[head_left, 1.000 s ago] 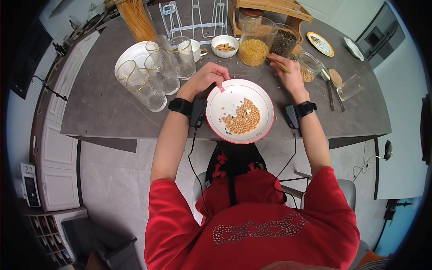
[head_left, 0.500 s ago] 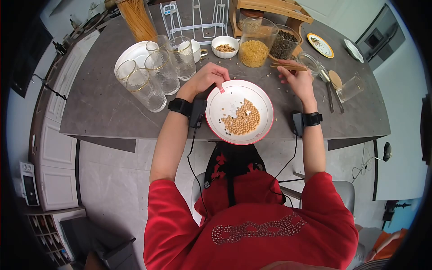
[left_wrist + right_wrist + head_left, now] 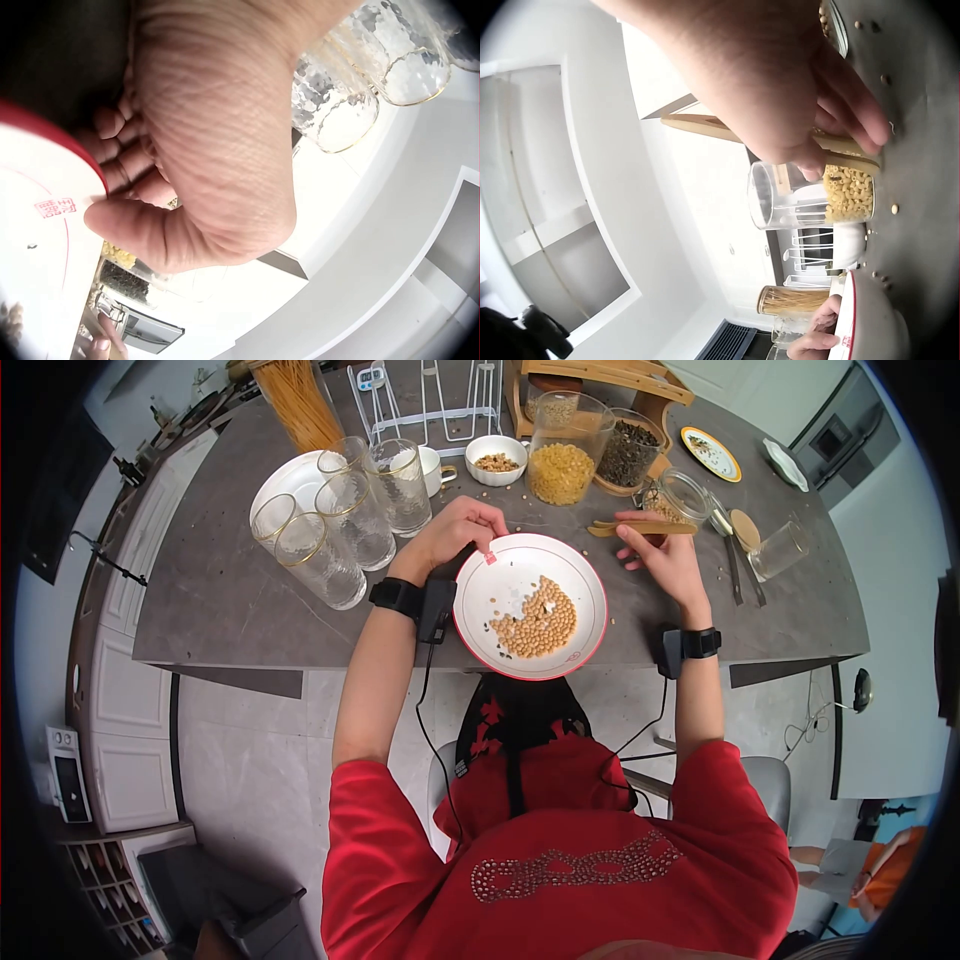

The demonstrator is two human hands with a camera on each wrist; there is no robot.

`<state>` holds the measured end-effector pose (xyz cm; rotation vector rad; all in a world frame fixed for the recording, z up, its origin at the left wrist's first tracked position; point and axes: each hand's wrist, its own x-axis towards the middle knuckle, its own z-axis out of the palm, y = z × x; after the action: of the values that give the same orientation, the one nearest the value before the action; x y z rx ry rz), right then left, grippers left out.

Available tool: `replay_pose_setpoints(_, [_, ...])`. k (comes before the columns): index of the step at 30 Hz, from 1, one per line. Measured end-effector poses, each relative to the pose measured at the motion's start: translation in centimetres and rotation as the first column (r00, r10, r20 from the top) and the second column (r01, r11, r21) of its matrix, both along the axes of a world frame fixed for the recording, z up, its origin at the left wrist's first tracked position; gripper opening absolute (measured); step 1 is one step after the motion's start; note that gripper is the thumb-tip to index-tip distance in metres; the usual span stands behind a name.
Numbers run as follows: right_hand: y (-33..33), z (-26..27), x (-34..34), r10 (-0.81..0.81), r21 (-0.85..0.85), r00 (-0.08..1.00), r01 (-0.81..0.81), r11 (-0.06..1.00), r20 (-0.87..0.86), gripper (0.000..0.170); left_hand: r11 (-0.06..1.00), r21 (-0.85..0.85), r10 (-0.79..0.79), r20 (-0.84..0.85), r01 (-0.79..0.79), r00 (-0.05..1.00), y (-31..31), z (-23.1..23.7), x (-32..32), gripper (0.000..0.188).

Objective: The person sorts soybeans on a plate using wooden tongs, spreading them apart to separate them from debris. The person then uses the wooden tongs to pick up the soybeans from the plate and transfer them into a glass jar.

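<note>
My left hand (image 3: 455, 538) pinches the upper left rim of a white dish (image 3: 478, 595) with a red edge, thumb on top in the left wrist view. Tan beans (image 3: 540, 628) and a few dark seeds lie in the dish. To the right of the dish, my right hand (image 3: 672, 565) grips wooden tongs (image 3: 650, 528) between thumb and fingers. Their tips point left, low over the table in the right wrist view. An open glass jar (image 3: 686, 494) of similar beans stands just beyond this hand.
Several gold-rimmed glasses (image 3: 345, 520) stand at left. Behind are a bowl of nuts (image 3: 496, 461), a macaroni container (image 3: 560, 470) and a jar of dark seeds (image 3: 630, 452). Metal tongs (image 3: 733, 565) and a tipped glass (image 3: 780, 552) lie at right. Loose beans dot the table.
My right hand has drawn back toward me from beside the jars, and the wooden tongs have swung to point left. The left hand keeps its hold on the dish.
</note>
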<state>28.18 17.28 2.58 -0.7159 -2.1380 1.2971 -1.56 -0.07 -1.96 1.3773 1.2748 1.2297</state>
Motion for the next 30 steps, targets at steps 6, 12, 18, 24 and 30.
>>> replay_pose_setpoints(6, [-0.7, 0.9, 1.3, 0.167, -0.119, 0.986, -0.163, 0.979, 0.018, 0.026, 1.000, -0.002, -0.007, 0.015, 0.007, 1.000, -0.2, 0.5, 0.2, 0.025])
replay_pose_setpoints(12, [-1.1, 0.0, 1.4, 0.238, -0.115, 0.971, -0.233, 0.966, 0.026, 0.022, 1.000, -0.014, -0.003, 0.007, 0.003, 1.000, -0.2, 0.3, 0.2, 0.027])
replay_pose_setpoints(18, [-0.4, -0.1, 1.3, 0.120, 0.022, 0.993, -0.120, 0.993, 0.003, 0.020, 1.000, -0.024, -0.007, 0.021, 0.008, 1.000, -0.2, 0.3, 0.2, 0.027])
replay_pose_setpoints(24, [-0.5, 0.0, 1.5, 0.028, -0.009, 0.999, -0.029, 1.000, -0.030, 0.022, 1.000, -0.013, 0.003, 0.010, -0.003, 1.000, -0.3, 0.3, 0.2, 0.025])
replay_pose_setpoints(30, [-1.5, 0.6, 1.7, 0.159, -0.105, 0.987, -0.158, 0.982, 0.008, 0.023, 1.000, -0.023, -0.003, 0.018, 0.003, 1.000, -0.1, 0.3, 0.1, 0.026])
